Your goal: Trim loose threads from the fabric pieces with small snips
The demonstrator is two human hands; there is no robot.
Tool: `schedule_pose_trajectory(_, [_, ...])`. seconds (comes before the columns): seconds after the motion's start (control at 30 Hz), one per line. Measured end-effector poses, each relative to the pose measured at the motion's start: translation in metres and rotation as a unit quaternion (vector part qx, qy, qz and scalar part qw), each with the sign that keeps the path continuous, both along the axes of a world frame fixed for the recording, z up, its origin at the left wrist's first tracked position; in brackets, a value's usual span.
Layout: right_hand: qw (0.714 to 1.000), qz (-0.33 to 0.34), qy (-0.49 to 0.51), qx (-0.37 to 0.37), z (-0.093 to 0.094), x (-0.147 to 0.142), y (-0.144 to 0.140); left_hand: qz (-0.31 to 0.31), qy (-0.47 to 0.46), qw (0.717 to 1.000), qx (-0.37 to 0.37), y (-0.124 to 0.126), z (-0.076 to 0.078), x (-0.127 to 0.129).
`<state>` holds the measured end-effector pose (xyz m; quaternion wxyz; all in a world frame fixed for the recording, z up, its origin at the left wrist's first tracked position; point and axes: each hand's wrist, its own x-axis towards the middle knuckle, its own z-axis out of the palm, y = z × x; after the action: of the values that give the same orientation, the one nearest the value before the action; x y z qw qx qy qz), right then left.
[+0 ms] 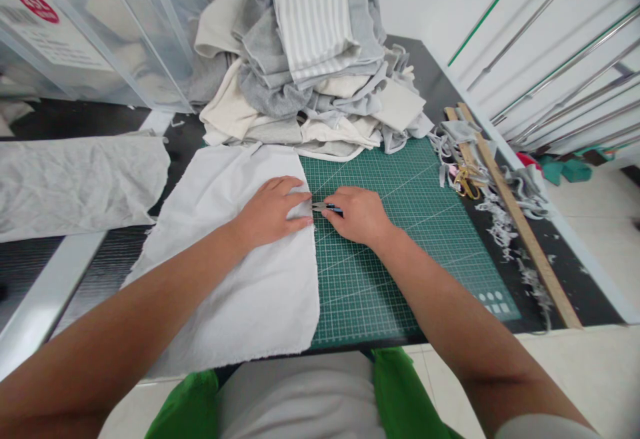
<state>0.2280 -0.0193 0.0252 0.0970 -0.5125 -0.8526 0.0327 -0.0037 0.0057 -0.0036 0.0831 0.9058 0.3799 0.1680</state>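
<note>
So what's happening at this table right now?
A person presses the left hand flat on a white cloth lying half over a green cutting mat. The right hand holds a small tool at the cloth's right edge. A pile of folded fabric sits behind; scissors lie at right.

Count: one white cloth (240,272) under my left hand (273,212), one cutter (327,208) in my right hand (357,215), one mat (395,225), two rulers (520,225), one scissors (467,181), one fabric pile (310,65).
</note>
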Motion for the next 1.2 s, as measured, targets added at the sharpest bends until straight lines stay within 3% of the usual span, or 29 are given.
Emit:
schedule_pose_trajectory(0.9, [0.999,-0.003,-0.027,-0.020,0.0033,-0.0032,0.0006,0.005,0.011,1.000,-0.008,-0.0004,0.0004,0.0000])
schedule_pose_trajectory(1.2, [0.999,-0.016,0.018,-0.026,0.0016,0.0036,0.0021,0.006,0.010,1.000,-0.012,-0.0006,0.0012,-0.0002])
